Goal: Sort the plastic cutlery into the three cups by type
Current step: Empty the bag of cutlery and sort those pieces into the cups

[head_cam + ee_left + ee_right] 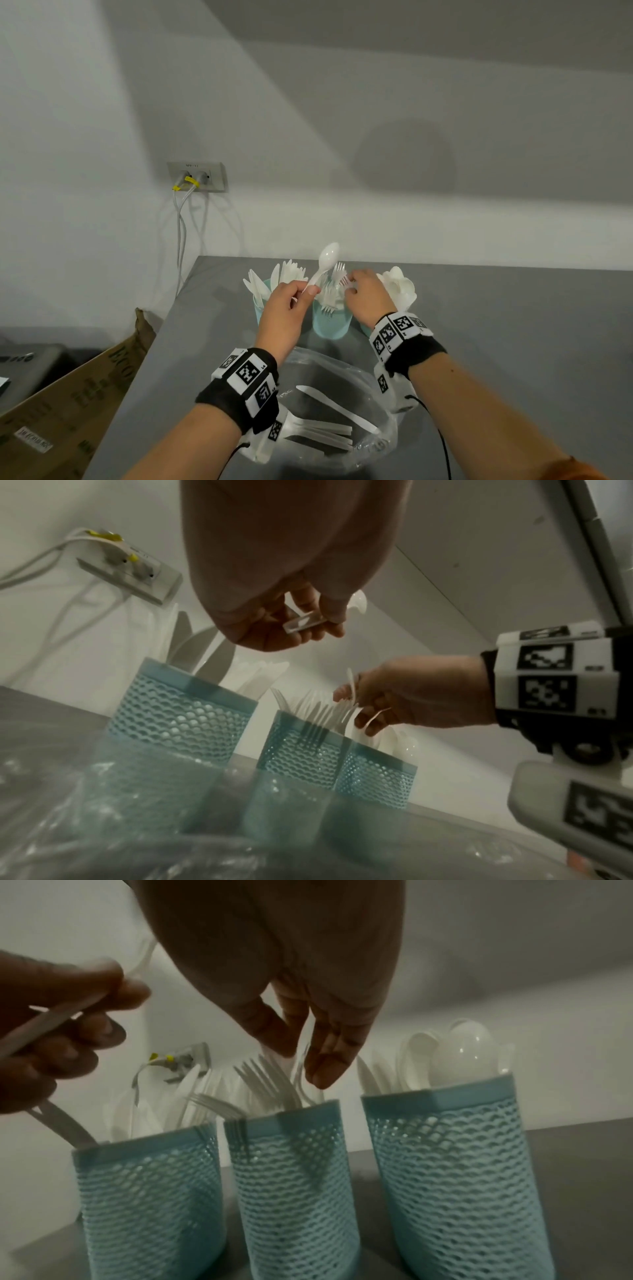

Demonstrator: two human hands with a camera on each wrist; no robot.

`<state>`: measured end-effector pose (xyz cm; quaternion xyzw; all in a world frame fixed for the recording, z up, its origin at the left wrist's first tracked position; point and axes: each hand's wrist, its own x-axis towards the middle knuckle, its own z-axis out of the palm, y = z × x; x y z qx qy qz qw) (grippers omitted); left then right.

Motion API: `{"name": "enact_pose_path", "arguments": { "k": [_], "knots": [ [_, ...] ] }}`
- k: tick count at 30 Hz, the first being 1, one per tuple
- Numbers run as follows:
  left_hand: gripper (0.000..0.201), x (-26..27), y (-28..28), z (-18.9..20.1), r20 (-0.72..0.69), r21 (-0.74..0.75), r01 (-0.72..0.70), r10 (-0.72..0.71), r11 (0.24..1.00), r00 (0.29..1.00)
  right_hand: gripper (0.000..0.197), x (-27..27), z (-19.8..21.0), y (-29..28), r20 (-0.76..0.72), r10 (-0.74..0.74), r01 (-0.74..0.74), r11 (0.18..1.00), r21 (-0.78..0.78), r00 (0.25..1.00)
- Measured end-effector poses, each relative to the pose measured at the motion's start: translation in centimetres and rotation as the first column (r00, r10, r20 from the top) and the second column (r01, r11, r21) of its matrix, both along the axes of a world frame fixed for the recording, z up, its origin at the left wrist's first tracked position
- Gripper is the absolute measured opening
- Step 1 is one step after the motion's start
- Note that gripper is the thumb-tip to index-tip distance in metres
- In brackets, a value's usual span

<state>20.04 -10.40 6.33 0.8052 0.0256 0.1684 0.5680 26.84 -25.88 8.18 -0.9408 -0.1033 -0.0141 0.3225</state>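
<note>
Plastic cutlery, white and glossy, stands sorted in three pale blue cups at the back of your grey table [513,342]: flat-bladed knives in the left cup [147,1199], tined forks in the middle cup [294,1191], rounded spoon bowls in the right cup [455,1164]. Each cup is a cylinder with a smooth rim band above an open wavy mesh wall. They stand close side by side; whether they touch cannot be told.

Your left hand [284,318] pinches a spoon [325,262] by its handle between thumb and fingers, bowl raised and tilted above the gap between the left and middle cups. Your right hand [368,298] reaches down over the middle cup, fingertips pinching a fork [344,281] among the other forks.

Nearer to you lies a crinkled clear plastic bag [376,442] with a knife [337,407] and several more white pieces inside.

Both wrists carry black bands with white blocks printed in square black-and-white codes. A wall socket plate [197,176] bears small writing too blurred to read, with grey cables marked by yellow tags. Left of the table, a brown cardboard box [85,394] shows dark printed letters and a white sticker, neither legible.
</note>
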Motion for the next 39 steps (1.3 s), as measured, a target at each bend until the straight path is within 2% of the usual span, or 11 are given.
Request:
{"name": "enact_pose_path", "arguments": {
  "k": [3,6,9,13,19,23,28,30,33,35,39],
  "knots": [
    [0.020,0.1,0.2,-0.4,0.003,-0.004,-0.020,0.020,1.000,1.000,0.028,-0.7,1.1,0.2,0.057,-0.057,0.040,0.961,0.272,0.997],
    [0.020,0.2,0.0,-0.6,-0.011,0.022,-0.015,0.015,1.000,1.000,0.025,-2.4,2.5,0.7,0.031,-0.028,0.001,0.754,0.657,0.999],
    [0.020,0.0,-0.8,-0.4,-0.026,0.065,0.032,-0.031,0.997,0.999,0.016,-3.2,3.5,0.7,-0.027,0.053,-0.016,0.673,0.739,0.998],
    [0.013,-0.9,-1.1,-0.5,-0.070,0.118,0.098,-0.090,0.988,0.993,0.016,-2.6,4.7,-1.0,-0.011,-0.014,0.018,0.687,0.727,1.000],
    [0.015,-3.6,1.6,-2.0,-0.154,0.171,0.029,-0.003,0.985,0.988,0.017,-0.9,4.8,-5.1,0.131,-0.300,0.168,0.787,0.593,0.945],
    [0.014,-5.1,2.9,-2.5,-0.195,0.217,-0.016,0.060,0.976,0.979,0.022,-0.6,2.3,-5.5,0.041,-0.283,0.230,0.848,0.478,0.958],
    [0.022,-6.8,4.4,-3.2,-0.196,0.580,-0.085,0.241,0.810,0.951,0.022,-1.4,-0.8,-5.3,0.000,-0.270,0.256,0.913,0.319,0.963],
    [0.020,-7.4,5.1,-3.6,-0.276,0.620,-0.044,0.270,0.783,0.922,0.027,-2.0,-1.1,-5.0,0.052,-0.266,0.239,0.924,0.298,0.963],
    [0.021,-7.8,6.2,-4.7,-0.494,0.568,0.138,0.202,0.812,0.846,0.023,-4.0,-0.4,-3.7,0.124,-0.208,0.165,0.941,0.294,0.970],
    [0.036,-8.1,6.5,-5.2,-0.594,0.534,0.242,0.156,0.810,0.789,0.018,-5.9,-0.1,-2.3,0.133,-0.087,0.047,0.959,0.279,0.987],
    [0.069,-9.0,6.2,-5.6,-0.593,0.445,0.248,0.076,0.860,0.802,0.017,-9.8,-1.2,0.1,-0.148,0.220,-0.207,0.973,0.097,0.964]
  ]
}}
